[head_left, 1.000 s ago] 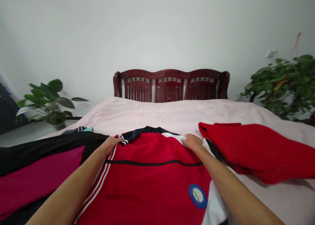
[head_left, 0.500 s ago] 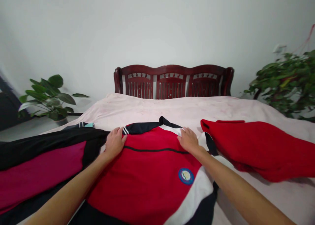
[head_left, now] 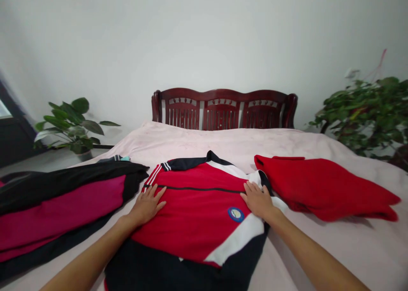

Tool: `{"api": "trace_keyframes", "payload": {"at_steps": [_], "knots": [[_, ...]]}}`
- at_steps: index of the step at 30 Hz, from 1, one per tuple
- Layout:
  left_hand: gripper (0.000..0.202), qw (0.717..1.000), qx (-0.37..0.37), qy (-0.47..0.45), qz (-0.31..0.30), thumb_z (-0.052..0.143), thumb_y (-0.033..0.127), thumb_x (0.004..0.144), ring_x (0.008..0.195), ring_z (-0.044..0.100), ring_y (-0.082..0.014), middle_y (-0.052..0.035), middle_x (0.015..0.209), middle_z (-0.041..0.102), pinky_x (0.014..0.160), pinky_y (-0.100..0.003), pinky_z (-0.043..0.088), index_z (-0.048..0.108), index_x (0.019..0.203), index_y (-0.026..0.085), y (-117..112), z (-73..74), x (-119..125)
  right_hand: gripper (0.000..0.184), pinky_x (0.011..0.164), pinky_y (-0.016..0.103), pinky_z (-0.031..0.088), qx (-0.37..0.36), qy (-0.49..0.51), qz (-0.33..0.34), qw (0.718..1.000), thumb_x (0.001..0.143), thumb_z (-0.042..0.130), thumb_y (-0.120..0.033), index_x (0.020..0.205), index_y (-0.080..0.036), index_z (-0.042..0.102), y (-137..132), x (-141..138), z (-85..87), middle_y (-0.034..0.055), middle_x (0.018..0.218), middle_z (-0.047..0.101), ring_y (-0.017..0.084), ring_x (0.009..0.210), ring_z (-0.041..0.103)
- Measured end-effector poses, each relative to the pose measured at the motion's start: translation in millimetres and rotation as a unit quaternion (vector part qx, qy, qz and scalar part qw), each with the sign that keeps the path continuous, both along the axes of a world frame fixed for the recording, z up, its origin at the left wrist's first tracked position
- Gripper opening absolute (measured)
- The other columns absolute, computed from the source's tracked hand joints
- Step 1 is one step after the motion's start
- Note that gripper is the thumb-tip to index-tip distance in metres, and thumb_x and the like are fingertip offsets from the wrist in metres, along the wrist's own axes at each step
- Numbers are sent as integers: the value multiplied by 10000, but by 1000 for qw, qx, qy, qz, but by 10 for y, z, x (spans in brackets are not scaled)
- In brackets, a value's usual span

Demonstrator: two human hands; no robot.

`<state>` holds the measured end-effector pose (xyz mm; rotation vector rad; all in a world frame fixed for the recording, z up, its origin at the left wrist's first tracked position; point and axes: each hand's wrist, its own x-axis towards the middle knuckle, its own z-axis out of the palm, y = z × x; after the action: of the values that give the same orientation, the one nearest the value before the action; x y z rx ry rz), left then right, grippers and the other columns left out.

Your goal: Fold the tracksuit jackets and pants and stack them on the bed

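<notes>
A red, navy and white jacket [head_left: 188,223] lies spread flat on the bed, its dark collar pointing toward the headboard and a round blue badge [head_left: 236,214] on its chest. My left hand [head_left: 148,206] rests on the jacket's left edge, just below the white-striped shoulder, fingers spread. On the opposite edge my right hand [head_left: 258,199] lies over the red and white cloth, fingers also stretched out. Both palms press on the fabric without gripping it. The sleeves are mostly out of sight, apparently tucked beneath.
Dark and magenta garments [head_left: 79,197] lie in a stack to the left. A folded red garment [head_left: 318,185] sits on the right. The pink bedsheet [head_left: 178,140] reaches to a dark wooden headboard [head_left: 221,110]. Potted plants [head_left: 72,125] flank the bed.
Both hands have slid down the jacket toward me and a little outward, from the shoulder area to the upper chest. My view has drawn back, showing more of the jacket's lower part.
</notes>
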<state>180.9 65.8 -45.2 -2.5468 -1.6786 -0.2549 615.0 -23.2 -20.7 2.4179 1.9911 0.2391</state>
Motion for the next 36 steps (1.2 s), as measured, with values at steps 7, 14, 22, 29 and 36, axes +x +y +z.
{"api": "trace_keyframes", "payload": {"at_steps": [7, 14, 22, 29, 36], "knots": [[555, 992, -19, -35, -116, 453, 517, 930, 1409, 397, -303, -100, 1499, 485, 1145, -485, 324, 495, 1433, 288, -528, -17, -200, 616, 1162, 506, 250, -1, 101, 168, 981, 957, 416, -485, 1516, -234, 349, -529, -877, 97, 85, 1569, 355, 273, 1456, 289], [511, 992, 53, -96, -65, 492, 413, 921, 1344, 476, -301, -146, 1448, 527, 1127, -476, 369, 541, 1387, 210, -1017, -167, -562, 466, 1134, 487, 330, 102, 58, 158, 980, 971, 437, -364, 1399, -205, 529, -928, -772, -283, 111, 1479, 490, 277, 1371, 438], [577, 982, 52, -181, 8, 639, 415, 796, 1259, 498, -323, -145, 1375, 505, 1044, -471, 420, 543, 1328, 211, -1684, -14, -681, 333, 986, 429, 493, 292, 135, 204, 925, 967, 429, -289, 1150, -186, 688, -1072, -711, -244, 106, 1155, 716, 241, 1087, 654], [170, 917, -269, -294, -13, 538, 158, 683, 735, 587, -172, 9, 769, 622, 665, -266, 417, 621, 825, 201, -1893, 465, -417, 299, 923, 350, 499, 165, 262, 379, 872, 908, 585, -336, 1181, -244, 661, -1587, -1529, 185, 54, 1144, 721, 206, 1044, 657], [438, 661, -435, -606, -84, 626, 513, 817, 811, 632, -177, -69, 953, 698, 758, -283, 469, 665, 1068, 157, -1865, 827, 52, 433, 888, 384, 479, 39, 353, 296, 887, 840, 527, -239, 1262, -206, 617, -1621, -2075, 160, 92, 1121, 714, 251, 1002, 651]]}}
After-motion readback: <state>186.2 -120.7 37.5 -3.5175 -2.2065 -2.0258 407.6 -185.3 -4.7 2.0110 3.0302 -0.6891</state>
